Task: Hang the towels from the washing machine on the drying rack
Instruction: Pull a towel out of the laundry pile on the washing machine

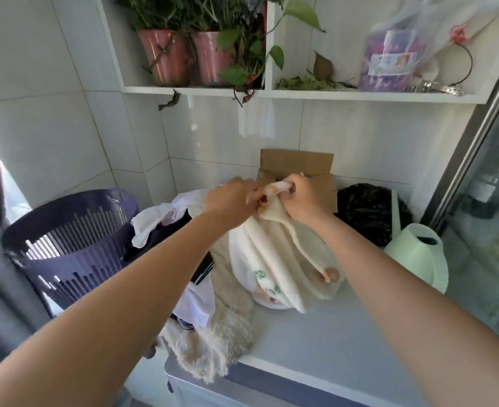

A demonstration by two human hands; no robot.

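- A soft, fluffy cream towel (274,254) hangs in long folds from both hands, over the middle of the desk (345,333).
- The left hand (230,201) and the right hand (301,198) pinch its top edge; the fingers (291,183) are curled tight on the cloth.
- At 7 o'clock from it lies one fuzzy beige towel (227,333), by white and dark clothes (166,218).
- One purple plastic basket (66,245) with slits stands at 9 o'clock.
- One pale green watering can (418,254) sits at 3 o'clock.
- One brown cardboard box (298,168) is at 12 o'clock.
- Two pink pots (166,54) stand on a white shelf (301,94).
- The desk is smooth and grey; the walls have shiny white tiles.
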